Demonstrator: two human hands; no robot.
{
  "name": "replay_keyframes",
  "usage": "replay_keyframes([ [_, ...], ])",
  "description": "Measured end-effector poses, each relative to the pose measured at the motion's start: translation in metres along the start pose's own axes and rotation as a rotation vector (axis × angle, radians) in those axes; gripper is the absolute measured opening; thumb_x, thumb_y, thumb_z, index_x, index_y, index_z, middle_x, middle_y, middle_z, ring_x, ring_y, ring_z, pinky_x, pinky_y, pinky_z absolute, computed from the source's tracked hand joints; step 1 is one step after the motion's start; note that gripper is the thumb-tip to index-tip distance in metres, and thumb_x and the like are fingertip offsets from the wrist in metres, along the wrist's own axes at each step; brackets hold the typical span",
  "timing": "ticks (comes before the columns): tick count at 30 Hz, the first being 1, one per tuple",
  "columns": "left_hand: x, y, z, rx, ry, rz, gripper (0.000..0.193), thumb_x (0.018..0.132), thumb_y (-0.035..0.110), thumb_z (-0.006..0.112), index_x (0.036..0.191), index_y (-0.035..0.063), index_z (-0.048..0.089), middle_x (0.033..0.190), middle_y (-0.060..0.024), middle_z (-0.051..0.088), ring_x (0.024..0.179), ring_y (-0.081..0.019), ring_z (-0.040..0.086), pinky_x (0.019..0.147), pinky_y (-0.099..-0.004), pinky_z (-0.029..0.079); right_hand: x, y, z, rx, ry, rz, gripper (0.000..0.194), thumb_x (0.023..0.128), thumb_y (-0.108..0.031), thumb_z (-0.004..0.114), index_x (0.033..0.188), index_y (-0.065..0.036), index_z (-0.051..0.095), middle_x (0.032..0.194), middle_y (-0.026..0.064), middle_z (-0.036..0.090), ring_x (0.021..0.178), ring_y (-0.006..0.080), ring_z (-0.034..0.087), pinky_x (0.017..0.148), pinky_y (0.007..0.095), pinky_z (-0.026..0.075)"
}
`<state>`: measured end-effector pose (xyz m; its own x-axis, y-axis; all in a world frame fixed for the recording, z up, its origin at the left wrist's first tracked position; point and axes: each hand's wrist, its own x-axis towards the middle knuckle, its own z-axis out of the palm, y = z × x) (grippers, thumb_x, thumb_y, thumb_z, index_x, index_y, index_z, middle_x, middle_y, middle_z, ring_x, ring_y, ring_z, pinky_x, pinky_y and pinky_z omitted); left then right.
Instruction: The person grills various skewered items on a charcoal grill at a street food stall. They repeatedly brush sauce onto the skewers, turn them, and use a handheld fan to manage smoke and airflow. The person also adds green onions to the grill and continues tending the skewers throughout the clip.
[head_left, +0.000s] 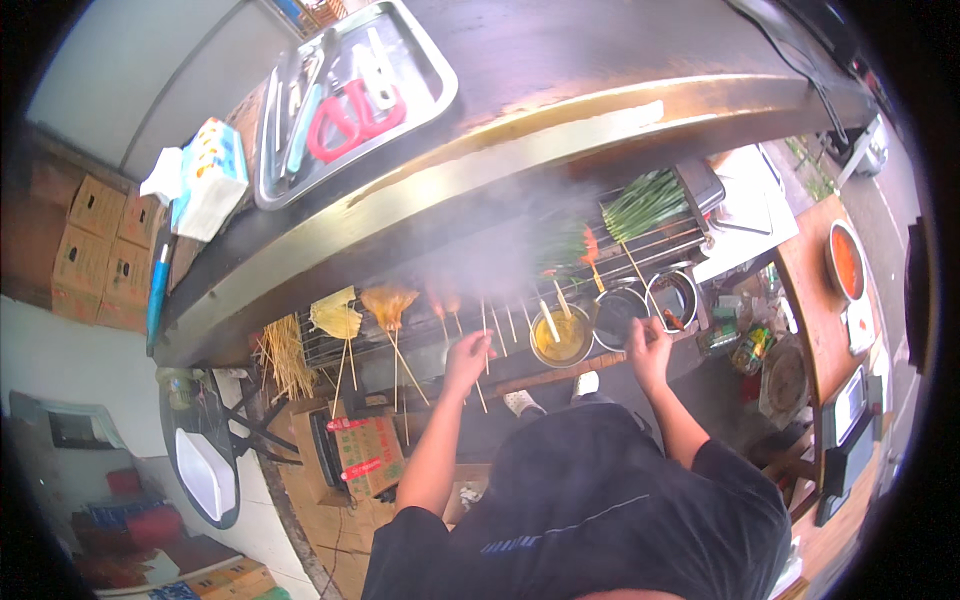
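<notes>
My left hand (468, 358) pinches a thin wooden skewer (484, 319) at the front of the smoking grill (690, 229); smoke hides the skewer's far end. My right hand (649, 346) grips a skewer (639, 274) that leads up to a bundle of green chives (646, 202) on the grate. Between my hands stand a pot of yellow sauce (574, 346) with brush handles in it and a dark-looking pot (619, 319). Left of my left hand, skewered flat yellow sheets (336, 313) and a browned skewered piece (388, 304) lie on the grill, their sticks pointing towards me.
A metal tray (420, 112) with red-handled scissors (356, 120) rests on the shelf above, near a tissue pack (214, 180). Bare sticks (283, 360) are heaped at the grill's left end. Another pot (686, 289) stands at right. A bowl of red seasoning (844, 259) sits on a wooden table (814, 300).
</notes>
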<state>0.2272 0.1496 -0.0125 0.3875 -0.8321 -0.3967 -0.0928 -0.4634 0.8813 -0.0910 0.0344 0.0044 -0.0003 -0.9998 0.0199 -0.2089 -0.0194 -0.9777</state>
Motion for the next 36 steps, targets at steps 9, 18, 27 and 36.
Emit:
replay_keyframes([
  [9, 0.007, -0.005, 0.002, 0.008, 0.077, 0.057, 0.019, 0.093, 0.019, 0.056, 0.103, 0.0059, 0.066, 0.069, -0.0012, 0.066, 0.062, -0.0076, 0.059, 0.057, -0.0251, 0.045, 0.063, -0.078, 0.132, 0.606, -0.118, 0.360, 0.020, 0.089, -0.023, 0.058, 0.101, -0.007, 0.054, 0.062, -0.0014, 0.046, 0.050, 0.0076, 0.045, 0.043, 0.0223, 0.035],
  [18, 0.001, -0.002, 0.006, 0.018, 0.237, 0.059, 0.018, 0.092, 0.020, 0.058, 0.093, 0.0035, 0.064, 0.066, -0.0017, 0.064, 0.055, -0.0084, 0.056, 0.051, -0.0265, 0.044, 0.102, -0.034, 0.103, 0.395, -0.189, 0.370, 0.017, 0.093, -0.021, 0.056, 0.085, -0.006, 0.054, 0.062, -0.0001, 0.052, 0.047, 0.0073, 0.046, 0.040, 0.0218, 0.035],
  [27, -0.019, -0.001, 0.001, 0.042, 0.231, 0.077, 0.019, 0.092, 0.017, 0.057, 0.100, 0.0021, 0.064, 0.067, -0.0035, 0.064, 0.055, -0.0093, 0.057, 0.050, -0.0272, 0.045, 0.111, -0.088, 0.177, 0.257, -0.377, 0.231, 0.020, 0.086, -0.024, 0.062, 0.081, -0.005, 0.059, 0.061, 0.0024, 0.056, 0.047, 0.0078, 0.048, 0.040, 0.0228, 0.034],
  [36, -0.024, -0.005, 0.000, 0.036, 0.333, 0.057, 0.019, 0.092, 0.017, 0.056, 0.097, 0.0011, 0.065, 0.067, -0.0045, 0.065, 0.057, -0.0103, 0.059, 0.052, -0.0272, 0.045, 0.164, -0.073, 0.097, 0.137, -0.350, 0.346, 0.016, 0.089, -0.021, 0.056, 0.083, -0.008, 0.061, 0.060, 0.0005, 0.053, 0.042, 0.0088, 0.045, 0.037, 0.0233, 0.031],
])
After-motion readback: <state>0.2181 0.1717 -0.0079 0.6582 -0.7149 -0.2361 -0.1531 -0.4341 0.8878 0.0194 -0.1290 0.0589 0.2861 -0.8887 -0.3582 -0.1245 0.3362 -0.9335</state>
